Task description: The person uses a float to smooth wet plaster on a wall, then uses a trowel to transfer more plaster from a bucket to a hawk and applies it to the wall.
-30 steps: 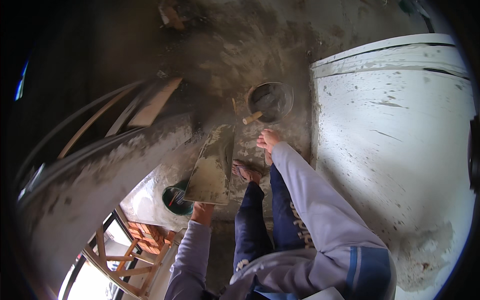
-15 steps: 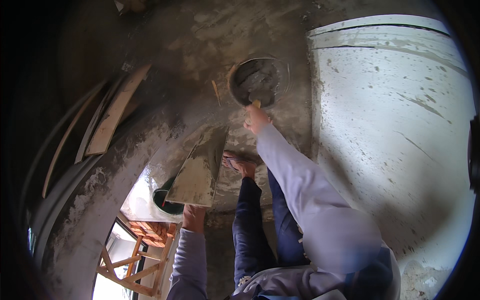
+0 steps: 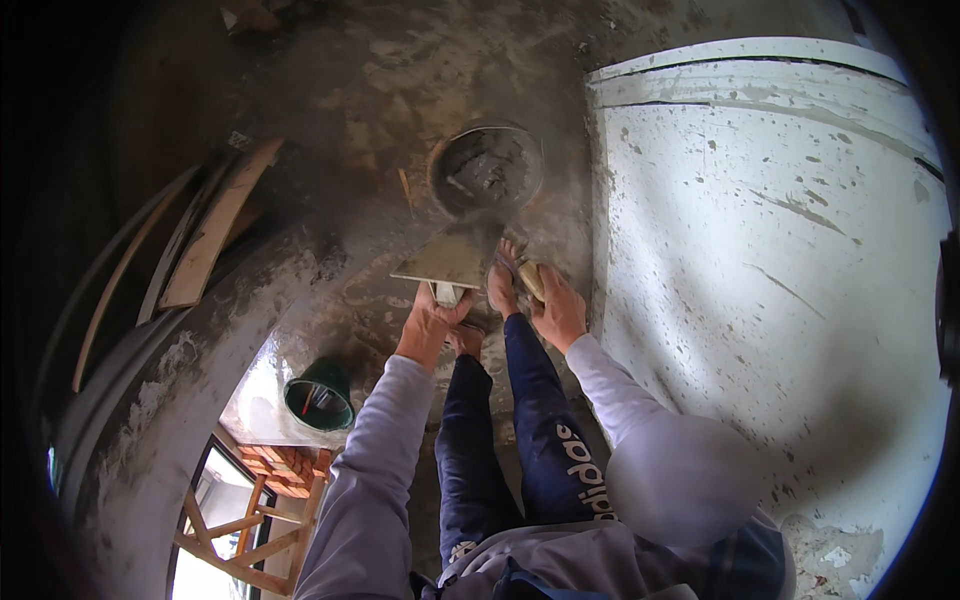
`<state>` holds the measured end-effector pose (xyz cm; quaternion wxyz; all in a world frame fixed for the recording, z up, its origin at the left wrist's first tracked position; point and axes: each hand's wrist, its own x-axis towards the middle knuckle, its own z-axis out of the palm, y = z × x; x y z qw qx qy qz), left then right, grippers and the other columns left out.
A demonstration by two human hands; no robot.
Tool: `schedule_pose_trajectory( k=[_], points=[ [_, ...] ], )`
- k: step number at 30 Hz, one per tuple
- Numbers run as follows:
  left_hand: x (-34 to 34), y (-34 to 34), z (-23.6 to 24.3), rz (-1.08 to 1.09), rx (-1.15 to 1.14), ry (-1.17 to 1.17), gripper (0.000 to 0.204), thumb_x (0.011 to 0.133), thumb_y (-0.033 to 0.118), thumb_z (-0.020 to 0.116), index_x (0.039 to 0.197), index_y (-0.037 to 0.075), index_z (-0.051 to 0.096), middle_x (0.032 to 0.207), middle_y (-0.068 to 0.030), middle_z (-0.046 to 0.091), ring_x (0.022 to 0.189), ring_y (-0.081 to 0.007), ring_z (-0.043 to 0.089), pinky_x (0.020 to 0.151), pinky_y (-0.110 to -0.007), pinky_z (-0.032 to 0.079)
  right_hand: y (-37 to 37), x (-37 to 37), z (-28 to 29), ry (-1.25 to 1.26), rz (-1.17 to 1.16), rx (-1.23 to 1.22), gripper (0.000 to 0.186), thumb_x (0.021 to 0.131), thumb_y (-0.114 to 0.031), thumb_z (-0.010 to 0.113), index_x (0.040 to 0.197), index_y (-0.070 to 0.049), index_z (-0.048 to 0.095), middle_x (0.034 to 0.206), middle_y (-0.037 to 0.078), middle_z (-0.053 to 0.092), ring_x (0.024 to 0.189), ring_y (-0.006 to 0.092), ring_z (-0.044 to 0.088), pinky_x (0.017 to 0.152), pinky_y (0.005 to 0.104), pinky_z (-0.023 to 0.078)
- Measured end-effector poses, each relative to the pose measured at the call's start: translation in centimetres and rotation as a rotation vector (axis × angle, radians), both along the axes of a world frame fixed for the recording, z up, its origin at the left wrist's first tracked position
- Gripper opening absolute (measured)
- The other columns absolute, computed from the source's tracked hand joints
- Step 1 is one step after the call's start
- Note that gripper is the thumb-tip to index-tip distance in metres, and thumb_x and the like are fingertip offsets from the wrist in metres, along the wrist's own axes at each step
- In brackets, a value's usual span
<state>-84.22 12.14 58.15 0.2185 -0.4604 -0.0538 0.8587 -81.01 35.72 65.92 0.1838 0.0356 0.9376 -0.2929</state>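
Note:
My left hand [image 3: 428, 325] is closed round the pale grip under a flat plasterer's hawk [image 3: 445, 260], which I hold out before my legs. In my right hand [image 3: 561, 312] is a trowel [image 3: 533, 281], gripped by its light wooden handle, close to the hawk's right side. The trowel's blade is dark and hard to make out, near the hawk's far right corner. Beyond both hands stands a round bucket [image 3: 437, 185] holding wet grey mortar [image 3: 488, 168]. My bare feet in sandals [image 3: 503, 285] show between and below the tools.
A white, mortar-spattered panel [image 3: 740, 260] rises on the right. Wooden boards [image 3: 220, 225] lean at the left. Lower left are a green bucket [image 3: 320, 395], stacked red bricks [image 3: 280, 465] and a timber frame [image 3: 250, 550]. A thin wooden strip [image 3: 405, 187] lies by the mortar bucket.
My right hand has drawn the trowel out of the mortar bucket, back toward me beside the hawk. My left hand has moved the hawk forward and rightward, uncovering the green bucket.

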Motion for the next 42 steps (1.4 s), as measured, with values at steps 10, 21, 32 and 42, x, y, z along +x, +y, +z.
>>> schedule_pose_trajectory(
  k=[10,21,32,42],
  points=[
    [-4.3,0.4,-5.7,-0.133,-0.309,0.188,0.03,0.102,0.031,0.051,0.115,0.007,0.063,0.107,-0.0088,0.071,0.095,-0.0259,0.07,0.08,-0.043,0.06,6.4,4.4,6.3,0.06,0.002,0.065,0.059,0.081,-0.006,0.068,0.138,-0.007,0.049,0.118,0.018,0.065,0.1,0.0385,0.067,0.082,0.0454,0.056],
    [-5.8,-1.6,-2.5,-0.354,-0.315,0.303,0.028,0.095,0.03,0.063,0.111,0.008,0.065,0.105,-0.007,0.072,0.089,-0.0235,0.071,0.075,-0.041,0.061,5.7,2.9,5.9,0.013,0.094,-0.192,0.05,0.093,-0.03,0.067,0.134,-0.003,0.055,0.11,0.022,0.068,0.092,0.0422,0.069,0.075,0.0465,0.057],
    [-4.8,-3.5,-4.4,-0.187,-0.11,0.265,0.032,0.098,0.031,0.055,0.118,0.007,0.062,0.113,-0.0078,0.069,0.101,-0.0256,0.067,0.086,-0.041,0.057,5.3,-3.1,-1.1,0.025,0.013,-0.136,0.042,0.096,-0.027,0.062,0.127,0.0,0.057,0.108,0.027,0.068,0.096,0.0456,0.066,0.08,0.0488,0.054],
    [-4.7,-5.1,-6.7,-0.176,-0.176,0.244,0.037,0.101,0.032,0.048,0.128,0.008,0.059,0.126,-0.0079,0.064,0.112,-0.026,0.063,0.095,-0.043,0.053,5.0,-0.2,1.6,0.041,-0.001,-0.17,0.043,0.096,-0.03,0.063,0.131,-0.007,0.058,0.105,0.024,0.068,0.091,0.043,0.068,0.076,0.047,0.056]
  ],
)
